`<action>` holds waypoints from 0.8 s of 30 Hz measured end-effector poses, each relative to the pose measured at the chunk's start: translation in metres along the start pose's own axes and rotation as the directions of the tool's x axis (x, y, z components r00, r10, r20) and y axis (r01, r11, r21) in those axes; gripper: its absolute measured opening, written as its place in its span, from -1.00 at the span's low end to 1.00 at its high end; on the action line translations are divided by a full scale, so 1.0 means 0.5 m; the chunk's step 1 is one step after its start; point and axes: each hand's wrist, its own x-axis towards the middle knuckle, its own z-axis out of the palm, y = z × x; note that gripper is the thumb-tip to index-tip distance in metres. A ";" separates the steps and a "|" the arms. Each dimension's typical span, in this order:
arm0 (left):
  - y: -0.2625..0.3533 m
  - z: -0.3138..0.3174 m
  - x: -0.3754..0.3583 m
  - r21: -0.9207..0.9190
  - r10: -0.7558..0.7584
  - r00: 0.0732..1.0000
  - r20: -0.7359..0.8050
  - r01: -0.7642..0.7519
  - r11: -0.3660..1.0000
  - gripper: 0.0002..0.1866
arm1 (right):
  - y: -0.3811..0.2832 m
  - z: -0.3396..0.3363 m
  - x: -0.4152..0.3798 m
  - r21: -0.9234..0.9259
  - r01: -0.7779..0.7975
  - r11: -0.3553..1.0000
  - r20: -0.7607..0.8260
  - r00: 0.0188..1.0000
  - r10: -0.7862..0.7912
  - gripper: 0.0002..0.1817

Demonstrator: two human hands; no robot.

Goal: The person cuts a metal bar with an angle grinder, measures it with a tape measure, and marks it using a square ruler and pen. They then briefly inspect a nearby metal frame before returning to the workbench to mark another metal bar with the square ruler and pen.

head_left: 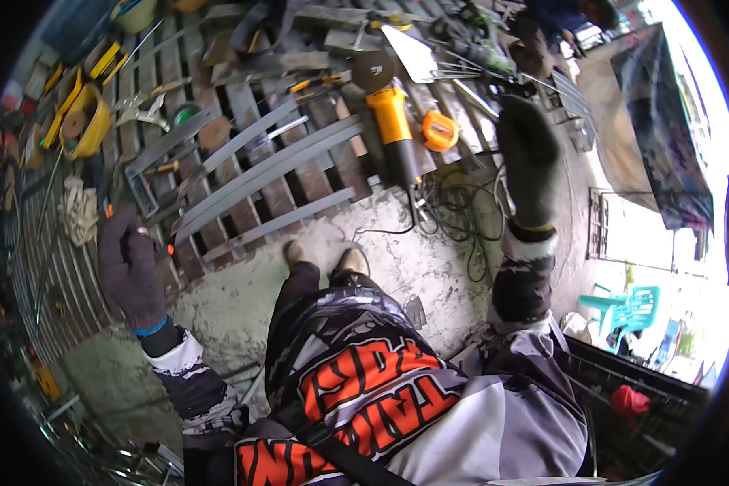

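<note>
My left hand (pixel 131 271), in a dark glove, is at the left beside the slatted metal bench (pixel 287 180). Its fingers are curled together; what they hold, if anything, I cannot make out. A small orange tip shows just above it. My right hand (pixel 530 162), also in a dark glove, is raised at the right, near the coiled black cable (pixel 462 219). Its fingers blend into one dark shape. Between the hands, grey flat metal bars (pixel 267 178) lie across the slats. An angle grinder (pixel 393 121) with a yellow body and an orange tape measure (pixel 440 131) lie nearer my right hand.
A yellow container (pixel 85 121) and a crumpled cloth (pixel 79 211) are at the left. A metal square (pixel 166 146) lies on the bench. At the far right is a turquoise plastic chair (pixel 624 312). Another person (pixel 571 20) is at the top right.
</note>
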 end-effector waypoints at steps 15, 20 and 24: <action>-0.107 0.292 -0.133 0.370 0.235 0.843 0.483 -0.440 0.818 -0.73 | 0.276 0.161 -0.041 -0.712 -0.102 0.695 0.230 0.901 0.367 -0.17; -0.087 0.279 -0.138 0.427 0.134 0.872 0.472 -0.359 0.830 -0.68 | 0.296 0.162 -0.039 -0.744 -0.087 0.663 0.235 0.894 0.382 -0.12; -0.095 0.278 -0.146 0.448 0.186 0.909 0.374 -0.352 0.822 -0.73 | 0.289 0.162 -0.040 -0.748 -0.079 0.659 0.224 0.905 0.363 -0.13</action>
